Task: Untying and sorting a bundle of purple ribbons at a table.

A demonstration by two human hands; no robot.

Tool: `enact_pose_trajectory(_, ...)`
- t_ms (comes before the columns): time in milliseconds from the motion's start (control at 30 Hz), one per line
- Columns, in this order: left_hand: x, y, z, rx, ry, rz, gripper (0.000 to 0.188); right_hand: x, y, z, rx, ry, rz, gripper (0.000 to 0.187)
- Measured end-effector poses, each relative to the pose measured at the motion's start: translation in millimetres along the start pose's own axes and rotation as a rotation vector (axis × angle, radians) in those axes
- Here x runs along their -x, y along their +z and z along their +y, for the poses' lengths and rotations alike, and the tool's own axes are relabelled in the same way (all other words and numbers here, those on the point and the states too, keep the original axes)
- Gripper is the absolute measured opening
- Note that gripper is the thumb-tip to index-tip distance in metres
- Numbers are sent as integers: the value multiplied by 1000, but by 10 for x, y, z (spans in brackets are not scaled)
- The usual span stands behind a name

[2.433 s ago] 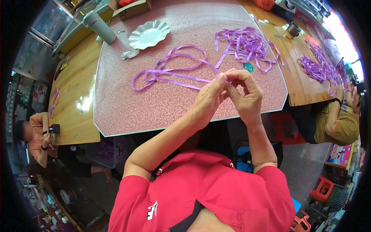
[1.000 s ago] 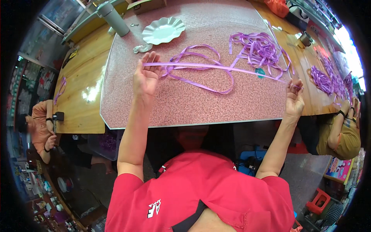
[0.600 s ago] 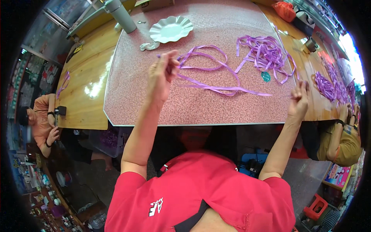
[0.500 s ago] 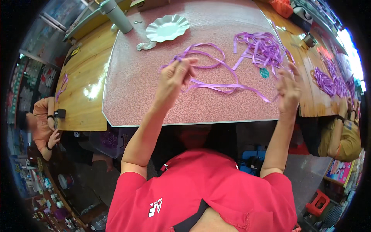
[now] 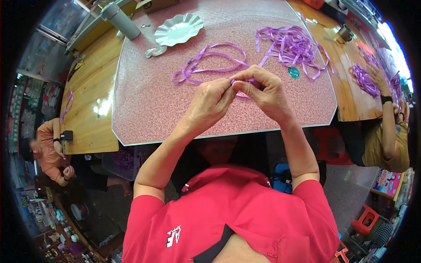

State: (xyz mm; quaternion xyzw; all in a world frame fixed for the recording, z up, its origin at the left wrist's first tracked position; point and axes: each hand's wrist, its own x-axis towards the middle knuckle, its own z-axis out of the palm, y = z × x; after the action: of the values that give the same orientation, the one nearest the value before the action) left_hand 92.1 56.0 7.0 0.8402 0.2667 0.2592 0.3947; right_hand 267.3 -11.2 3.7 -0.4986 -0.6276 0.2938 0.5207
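Note:
My left hand (image 5: 211,101) and my right hand (image 5: 266,93) meet above the near middle of the pink speckled table. Both have thumb and fingers pinched on a purple ribbon (image 5: 242,95), of which only short bits show between and below the fingertips. The exact hold is partly hidden by the fingers. Just beyond my left hand, a loose looped purple ribbon (image 5: 212,47) lies on the table. A tangled pile of purple ribbon (image 5: 293,43) sits farther right, beyond my right hand, with a small teal round piece (image 5: 294,72) by its near edge.
A pale scalloped plate (image 5: 180,30) stands at the far left beside a crumpled clear wrapper (image 5: 155,51) and a grey-green tumbler (image 5: 120,21). Wooden tables flank the pink one. One person (image 5: 48,149) sits at left; another (image 5: 388,140) at right reaches over purple ribbon bundles (image 5: 365,81).
My hands were apart; my right hand has come left and both now meet at the fingertips. The ribbon length stretched toward my right hand has been drawn in. The person at right has reached forward.

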Motion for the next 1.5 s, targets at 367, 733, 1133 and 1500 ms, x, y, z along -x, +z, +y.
enact_pose_trajectory(367, 44, 12, 56, 837, -209, 106, 24, 44, 20, 64, -180, -35, 144, 16)
enact_pose_trajectory(733, 43, 14, 12, 963, -292, 129, 17, 122, -10, -53, -276, 30, 215, 17)
enact_pose_trajectory(1133, 46, 75, 93, 850, -210, 146, 17, 143, 34, -15, -581, 282, 176, 18)
enact_pose_trajectory(1500, 50, 79, 98, 457, -83, 233, 11, 153, 99, 33, -470, 81, 220, 18)
